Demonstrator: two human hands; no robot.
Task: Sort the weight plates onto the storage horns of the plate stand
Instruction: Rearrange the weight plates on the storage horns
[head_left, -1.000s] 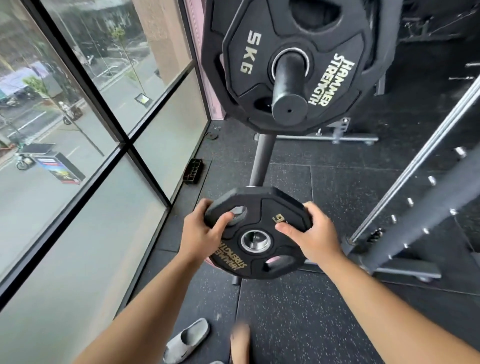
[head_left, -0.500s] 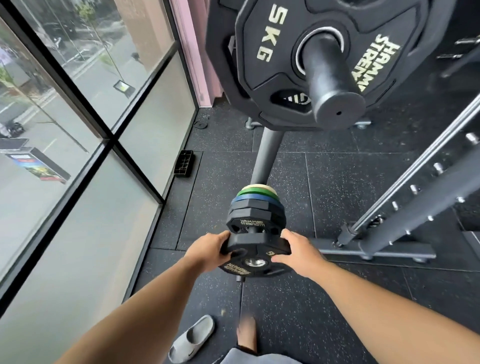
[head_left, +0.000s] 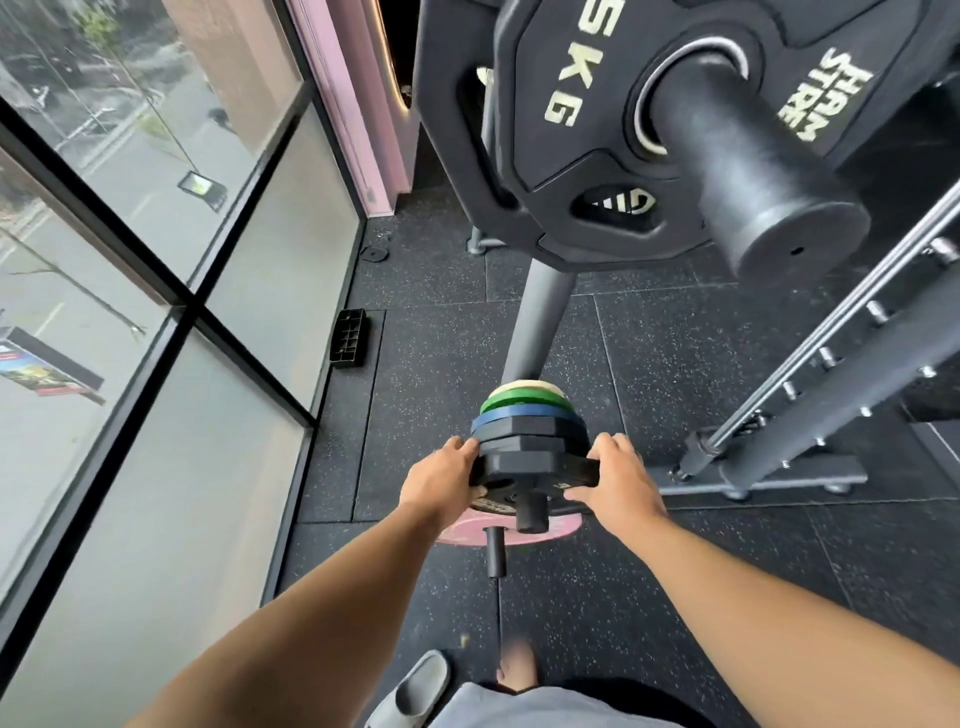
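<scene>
our left hand (head_left: 441, 480) and right hand (head_left: 615, 480) each grip an edge of the black plate (head_left: 535, 465), threaded on the low horn (head_left: 531, 512) against the stacked plates (head_left: 524, 415), so we judge pushing it home could pinch our curled fingers.

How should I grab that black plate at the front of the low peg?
Take the front black plate by its rim, one hand from each side, as the left hand and right hand do now. It stands upright on the horn, close against the plates behind, so only its edges are free, and the horn fills its middle hole.
</scene>
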